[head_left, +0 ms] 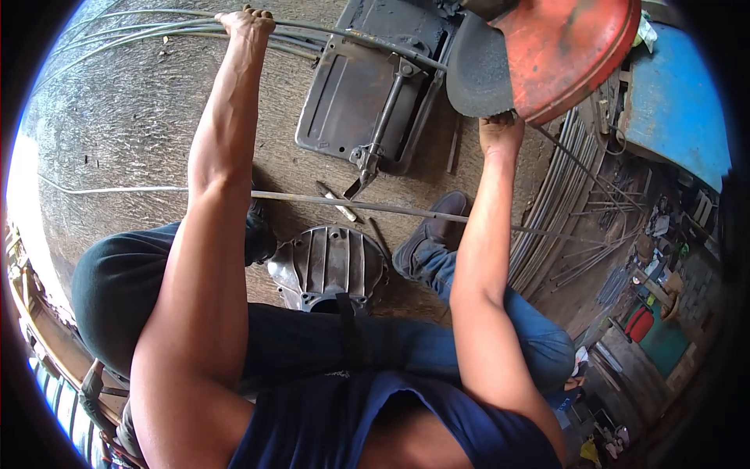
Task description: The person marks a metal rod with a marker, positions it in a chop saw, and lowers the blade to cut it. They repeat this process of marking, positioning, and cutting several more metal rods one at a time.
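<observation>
My left hand (pixel 247 22) is closed around a long thin metal rod (pixel 312 28) at the top left. The rod runs right, over a dark metal machine base (pixel 336 102), to a clamp with a threaded screw (pixel 384 109). At the upper right, my right hand (pixel 500 134) is curled just under a black rubber flap (pixel 478 70) and a red guard (pixel 574 51). What it grips is hidden there. A second long rod (pixel 312 199) lies across in front of me, passing under both forearms.
A ribbed metal housing (pixel 326 262) sits between my legs. A short pale stick (pixel 340 205) is on the ground near the base. Many rods (pixel 558 195) lie at the right, beside a blue panel (pixel 678 98). Loose rods (pixel 117 30) extend at the upper left.
</observation>
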`<control>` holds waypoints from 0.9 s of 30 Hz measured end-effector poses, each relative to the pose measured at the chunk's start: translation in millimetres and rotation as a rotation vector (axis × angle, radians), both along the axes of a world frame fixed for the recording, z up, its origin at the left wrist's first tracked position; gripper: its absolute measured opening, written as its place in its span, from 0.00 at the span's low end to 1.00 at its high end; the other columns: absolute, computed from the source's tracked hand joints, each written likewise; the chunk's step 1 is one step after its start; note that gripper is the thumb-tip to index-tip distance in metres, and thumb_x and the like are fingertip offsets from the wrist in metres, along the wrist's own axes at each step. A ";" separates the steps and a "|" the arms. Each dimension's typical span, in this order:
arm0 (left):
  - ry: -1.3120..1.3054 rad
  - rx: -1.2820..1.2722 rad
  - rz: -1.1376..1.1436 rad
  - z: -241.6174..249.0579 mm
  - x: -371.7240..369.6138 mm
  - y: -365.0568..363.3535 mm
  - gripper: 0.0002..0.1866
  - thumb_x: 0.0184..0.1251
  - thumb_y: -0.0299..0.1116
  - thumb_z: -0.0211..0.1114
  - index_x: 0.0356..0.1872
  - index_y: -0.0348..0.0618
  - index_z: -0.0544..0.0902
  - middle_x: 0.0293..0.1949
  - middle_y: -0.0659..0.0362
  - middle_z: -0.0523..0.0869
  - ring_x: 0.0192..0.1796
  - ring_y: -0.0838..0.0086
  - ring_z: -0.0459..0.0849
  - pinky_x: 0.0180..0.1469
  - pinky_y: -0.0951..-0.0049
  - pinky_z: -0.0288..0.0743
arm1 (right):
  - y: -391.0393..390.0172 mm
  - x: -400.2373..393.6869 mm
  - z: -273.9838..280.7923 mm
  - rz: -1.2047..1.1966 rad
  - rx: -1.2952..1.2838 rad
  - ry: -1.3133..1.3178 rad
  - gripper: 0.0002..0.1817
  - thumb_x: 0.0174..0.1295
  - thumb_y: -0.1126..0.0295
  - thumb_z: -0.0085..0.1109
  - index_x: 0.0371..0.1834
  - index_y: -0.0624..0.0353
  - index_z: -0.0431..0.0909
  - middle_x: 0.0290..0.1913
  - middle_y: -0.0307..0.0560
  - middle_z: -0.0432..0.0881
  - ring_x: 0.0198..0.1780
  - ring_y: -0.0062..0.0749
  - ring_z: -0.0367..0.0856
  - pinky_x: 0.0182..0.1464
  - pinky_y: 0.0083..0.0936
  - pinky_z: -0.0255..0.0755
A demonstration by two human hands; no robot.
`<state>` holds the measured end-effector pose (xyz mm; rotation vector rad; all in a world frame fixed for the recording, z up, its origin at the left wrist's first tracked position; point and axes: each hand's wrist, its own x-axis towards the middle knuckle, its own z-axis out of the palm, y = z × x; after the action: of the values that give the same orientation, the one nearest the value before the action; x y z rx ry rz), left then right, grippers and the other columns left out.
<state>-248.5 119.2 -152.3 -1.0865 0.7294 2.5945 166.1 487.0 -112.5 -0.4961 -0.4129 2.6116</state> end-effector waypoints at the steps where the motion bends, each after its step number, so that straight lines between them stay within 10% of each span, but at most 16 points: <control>1: 0.000 -0.001 0.006 -3.2 0.3 -3.6 0.40 0.62 0.78 0.37 0.30 0.44 0.67 0.21 0.66 0.56 0.22 0.75 0.50 0.24 0.73 0.47 | -3.8 -9.5 4.2 -0.146 0.119 -0.284 0.19 0.67 0.51 0.49 0.46 0.56 0.74 0.42 0.46 0.80 0.41 0.35 0.78 0.42 0.35 0.71; 7: 0.039 -0.067 -0.038 -30.6 -5.3 -5.5 0.40 0.61 0.78 0.37 0.30 0.43 0.67 0.21 0.66 0.56 0.22 0.75 0.50 0.24 0.73 0.46 | 14.2 -10.0 -31.2 -0.063 1.144 -0.888 0.23 0.72 0.58 0.46 0.66 0.57 0.67 0.65 0.43 0.72 0.64 0.37 0.70 0.67 0.36 0.64; 10: -0.114 0.034 0.041 27.8 31.6 15.8 0.39 0.64 0.76 0.37 0.30 0.43 0.67 0.21 0.66 0.58 0.22 0.75 0.52 0.24 0.74 0.47 | -5.9 -17.8 -19.9 -0.263 0.609 -0.559 0.25 0.72 0.56 0.47 0.66 0.58 0.66 0.65 0.43 0.72 0.64 0.36 0.70 0.67 0.39 0.64; 25: -0.245 -0.131 0.080 -0.2 21.5 14.1 0.41 0.61 0.77 0.42 0.26 0.41 0.76 0.16 0.62 0.63 0.18 0.71 0.56 0.21 0.70 0.49 | 5.5 -25.0 -16.4 -0.437 0.215 -0.937 0.22 0.62 0.58 0.60 0.53 0.63 0.73 0.49 0.49 0.80 0.47 0.37 0.82 0.46 0.41 0.78; 27: -0.191 -0.120 0.071 -4.9 21.2 11.8 0.42 0.61 0.77 0.41 0.26 0.40 0.76 0.15 0.62 0.63 0.18 0.70 0.56 0.20 0.69 0.49 | 2.0 -26.3 -9.1 -0.374 0.217 -0.918 0.08 0.69 0.60 0.52 0.34 0.48 0.72 0.25 0.36 0.73 0.22 0.23 0.67 0.22 0.23 0.60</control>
<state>-227.3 131.0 -157.1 -1.3978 0.8228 2.4849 139.8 489.0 -121.6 -1.5163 -0.7769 1.8213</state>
